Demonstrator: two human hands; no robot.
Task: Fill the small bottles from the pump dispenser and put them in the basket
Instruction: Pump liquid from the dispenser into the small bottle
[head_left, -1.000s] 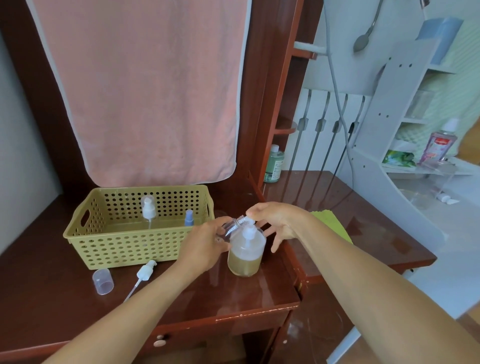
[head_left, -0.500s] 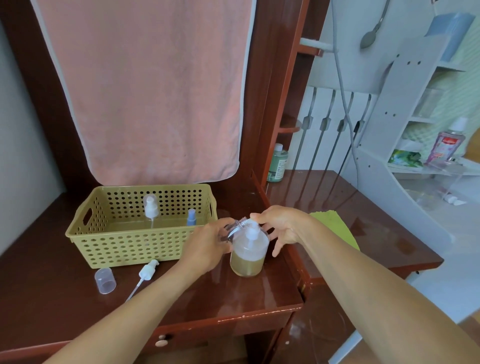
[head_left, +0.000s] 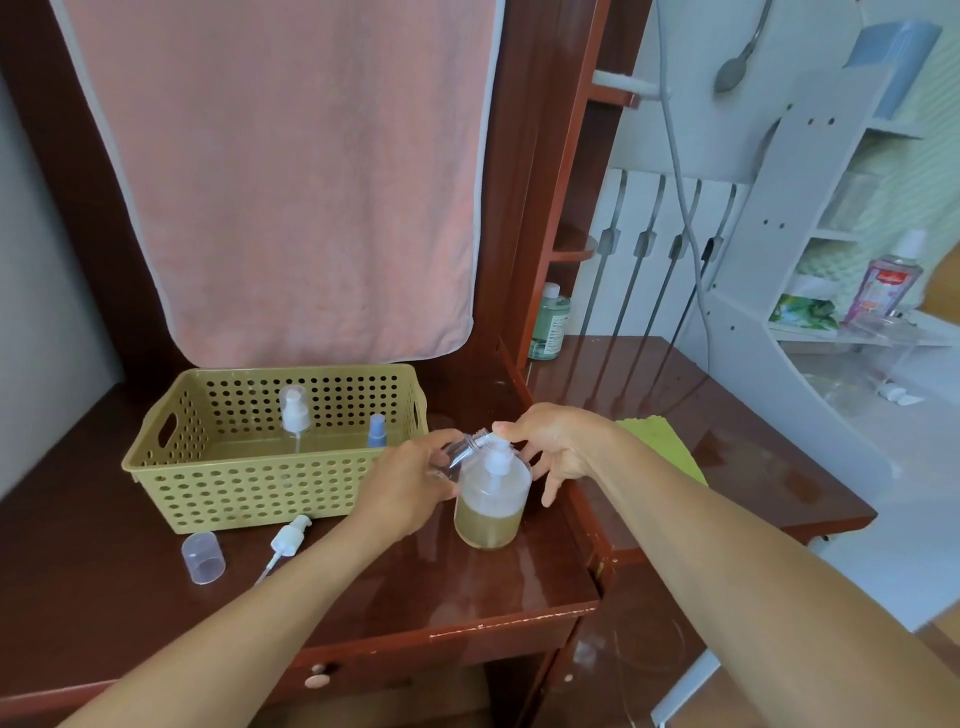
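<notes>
A clear pump dispenser (head_left: 491, 512) with yellowish liquid in its lower part stands on the brown desk. My left hand (head_left: 410, 486) holds a small clear bottle (head_left: 462, 451), tilted with its open neck at the pump's spout. My right hand (head_left: 553, 441) rests on the white pump head (head_left: 500, 457), thumb on top, the other fingers spread. The olive perforated basket (head_left: 260, 491) to the left holds a clear pump bottle (head_left: 295, 415) and a small blue-capped spray bottle (head_left: 377, 432).
A loose pump cap with tube (head_left: 285, 540) and a clear plastic cap (head_left: 203, 557) lie in front of the basket. A pink towel (head_left: 291, 171) hangs behind. A yellow-green cloth (head_left: 660, 447) and a green bottle (head_left: 549, 328) are on the right desk.
Both hands stay at the dispenser with the small bottle at the spout; only the camera view has shifted slightly.
</notes>
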